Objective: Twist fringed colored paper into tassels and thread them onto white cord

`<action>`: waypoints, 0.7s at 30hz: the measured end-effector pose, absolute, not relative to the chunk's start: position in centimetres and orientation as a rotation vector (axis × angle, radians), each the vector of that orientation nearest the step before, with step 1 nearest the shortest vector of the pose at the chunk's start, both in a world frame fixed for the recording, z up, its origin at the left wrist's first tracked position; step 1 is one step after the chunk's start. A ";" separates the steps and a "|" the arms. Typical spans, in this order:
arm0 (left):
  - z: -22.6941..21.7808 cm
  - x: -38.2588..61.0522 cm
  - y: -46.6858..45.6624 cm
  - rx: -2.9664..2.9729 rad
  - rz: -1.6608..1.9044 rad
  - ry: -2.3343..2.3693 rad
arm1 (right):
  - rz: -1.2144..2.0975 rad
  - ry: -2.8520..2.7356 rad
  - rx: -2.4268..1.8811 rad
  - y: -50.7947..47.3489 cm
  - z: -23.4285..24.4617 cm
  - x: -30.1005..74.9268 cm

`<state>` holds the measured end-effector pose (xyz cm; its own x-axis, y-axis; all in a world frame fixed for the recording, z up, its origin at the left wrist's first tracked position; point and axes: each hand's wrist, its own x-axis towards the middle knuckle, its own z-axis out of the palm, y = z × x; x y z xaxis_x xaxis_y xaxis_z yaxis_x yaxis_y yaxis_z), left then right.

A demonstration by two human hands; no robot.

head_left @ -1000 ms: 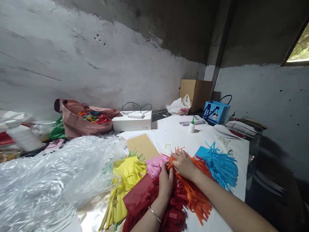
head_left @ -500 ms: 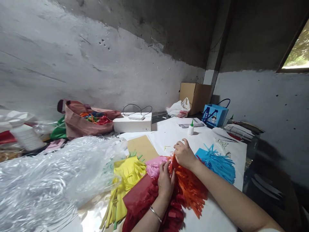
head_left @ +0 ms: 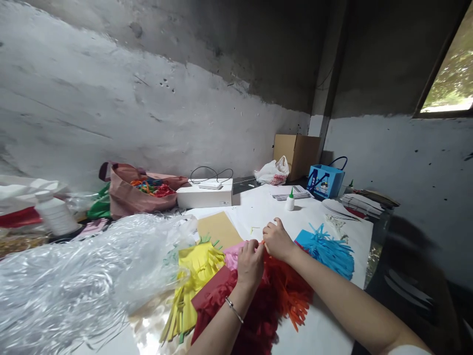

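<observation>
My left hand, with a silver bracelet at the wrist, and my right hand meet over a pile of fringed paper. Their fingers are closed in a pinch, with a small bit of orange paper showing between them. Below the right hand spreads orange fringed paper. Dark red fringed paper lies under the left forearm. To the left are pink paper and yellow fringed paper; blue fringed paper sits beyond the right forearm. The fingers partly hide the orange bit.
Clear plastic strands cover the table's left side. Behind stand a pink bag of coloured scraps, a white box, a green-tipped glue bottle, a white plastic bag, a blue bag and a cardboard box.
My hands have drawn closer together, the left rising and closing its fingers beside the right. Less orange paper shows between them. The camera view has shifted slightly.
</observation>
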<state>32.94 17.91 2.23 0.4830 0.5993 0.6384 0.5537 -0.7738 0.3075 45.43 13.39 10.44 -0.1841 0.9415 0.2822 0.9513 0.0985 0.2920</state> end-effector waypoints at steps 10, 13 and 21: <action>3.3 33.3 16.9 2.639 0.946 1.210 | -0.655 -2.317 -2.067 13.5 10.9 44.9; 3.3 33.4 16.3 2.577 0.944 1.189 | -0.689 -2.215 -2.174 14.2 11.8 46.0; 2.1 33.0 16.7 2.286 0.868 1.160 | -0.717 -1.646 -2.465 15.8 15.7 53.3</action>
